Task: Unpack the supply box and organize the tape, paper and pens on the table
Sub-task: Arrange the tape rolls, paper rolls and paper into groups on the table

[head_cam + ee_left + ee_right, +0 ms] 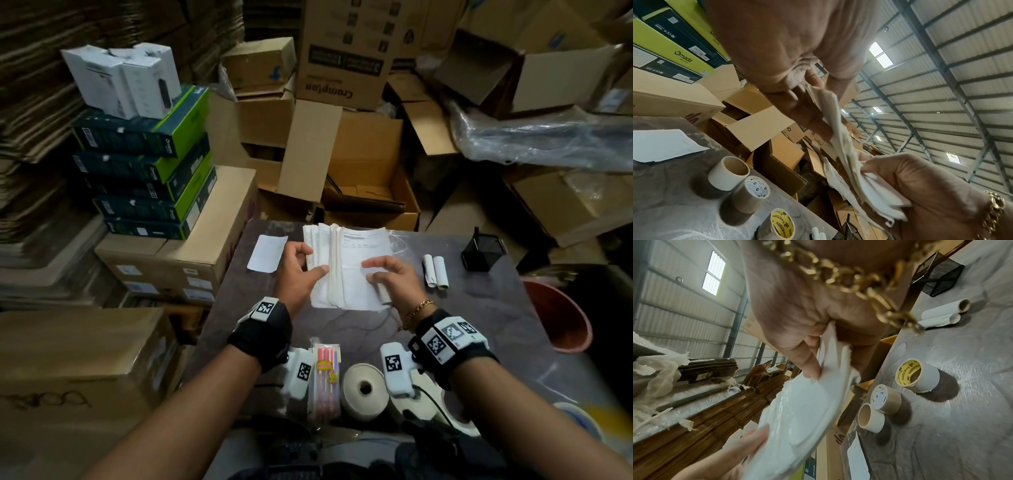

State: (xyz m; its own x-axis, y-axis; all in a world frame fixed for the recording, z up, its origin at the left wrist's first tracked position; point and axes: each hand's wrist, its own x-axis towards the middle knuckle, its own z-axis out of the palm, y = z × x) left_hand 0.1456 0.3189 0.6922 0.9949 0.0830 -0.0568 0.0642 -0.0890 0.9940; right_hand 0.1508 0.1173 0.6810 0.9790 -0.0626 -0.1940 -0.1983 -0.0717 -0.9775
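Note:
I hold a thick stack of white paper just above the far middle of the table. My left hand pinches its left edge, thumb on top. At the stack's lower right side, my right hand grips it, thumb against the sheets. In the left wrist view the stack hangs fanned between both hands. A pack of coloured pens lies near the front edge beside a beige tape roll. Three tape rolls stand in a row on the table.
A single white sheet lies at the table's far left. Two small white paper rolls and a black mesh pen holder sit at the far right. A red bucket stands right of the table. Cardboard boxes surround it.

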